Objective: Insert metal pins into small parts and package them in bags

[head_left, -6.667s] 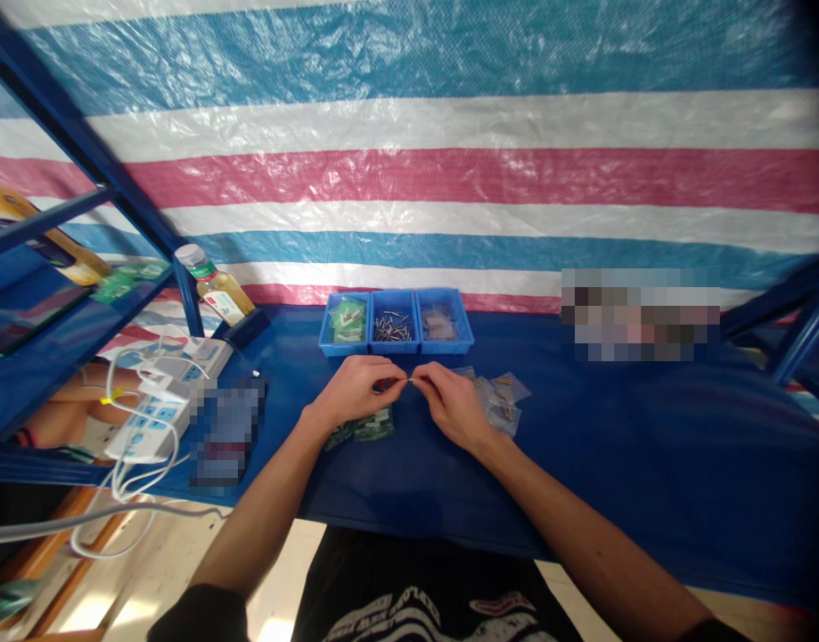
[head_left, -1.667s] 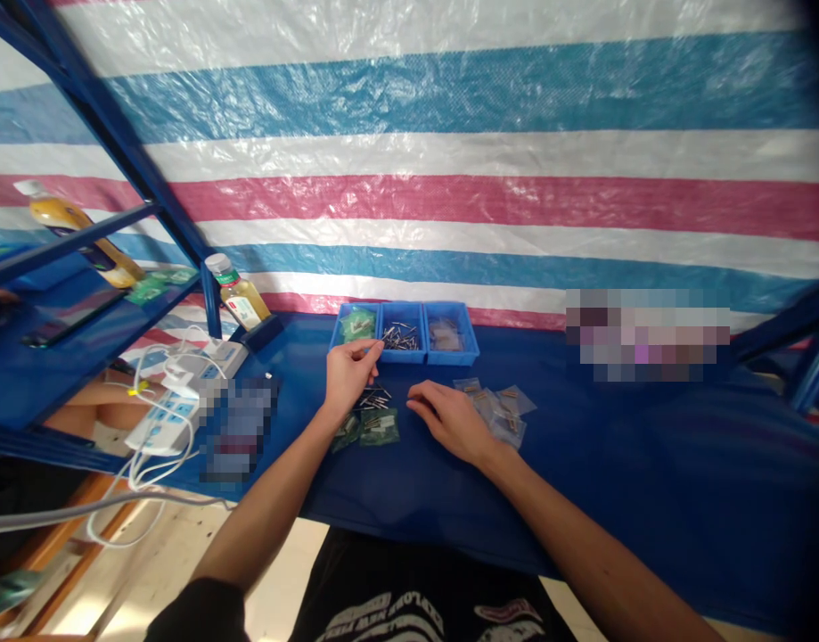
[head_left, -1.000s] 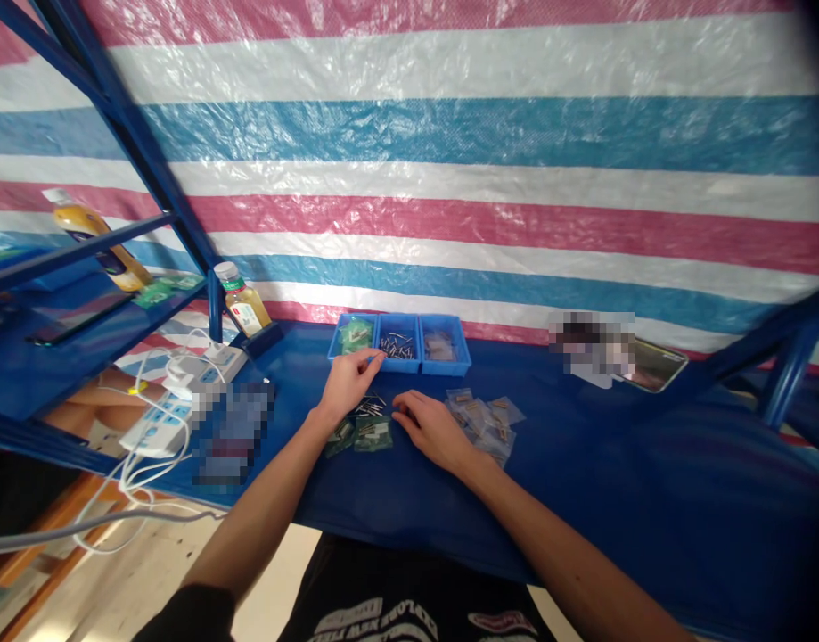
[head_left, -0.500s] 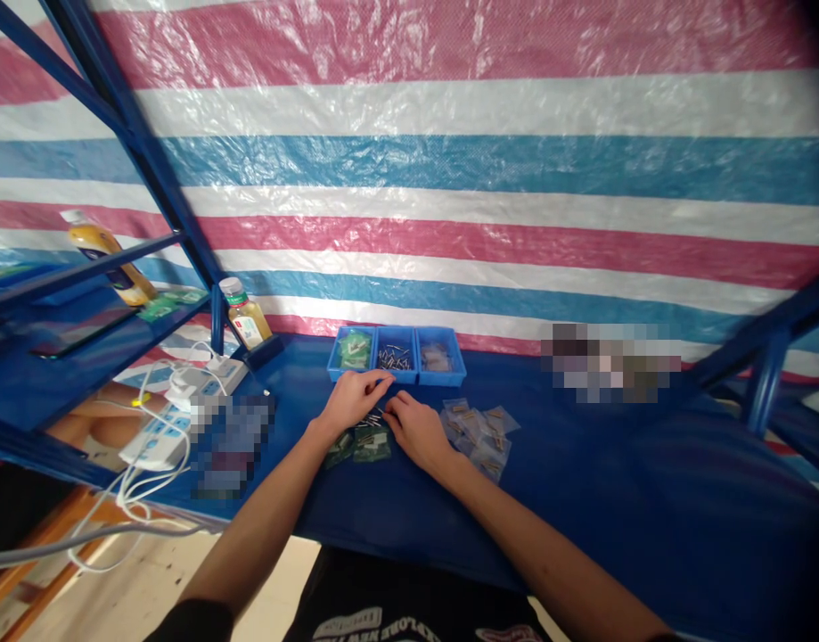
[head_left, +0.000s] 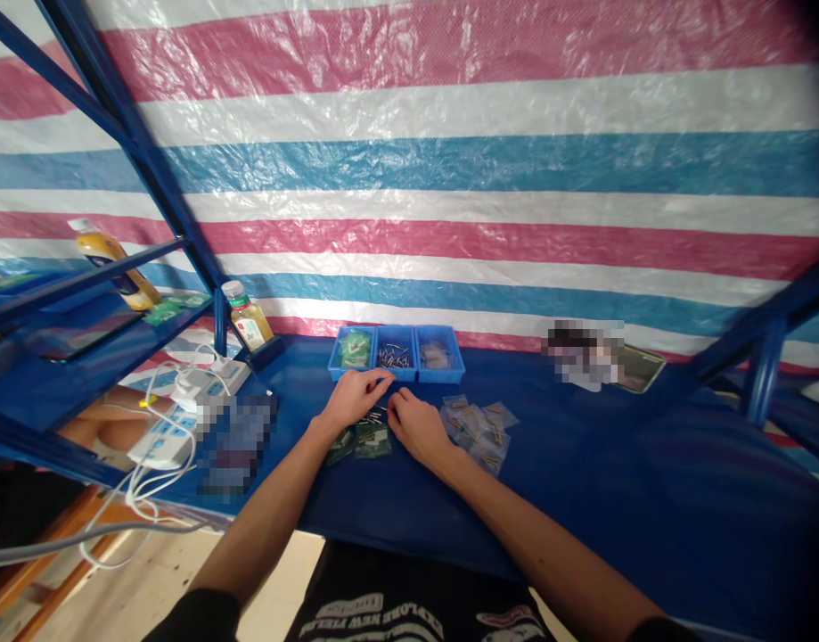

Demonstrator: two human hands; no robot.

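Observation:
My left hand [head_left: 353,399] is closed in a pinch just in front of the blue bins, its fingertips near the middle one. Whatever sits between thumb and finger is too small to make out. Close beside it, my right hand [head_left: 417,426] has its fingers curled together; anything in them is hidden. Loose thin metal pins [head_left: 374,416] lie on the table partly under my left hand. Nearer me are green bags [head_left: 372,440] with small parts inside. To the right of my right hand lie several clear bags [head_left: 476,425] holding brass-coloured pieces.
Three joined blue bins hold green bags [head_left: 354,349], loose metal pins [head_left: 395,357] and clear bags [head_left: 438,355]. Left are a drink bottle [head_left: 249,319], a power strip [head_left: 161,437] with white cables, and a blurred-out item [head_left: 239,444]. A blue frame post [head_left: 765,374] stands right.
My hands have parted from a shared pinch on a small thin piece; the left went to the middle bin's front. Lately the right has moved in close to the left. The view has shifted.

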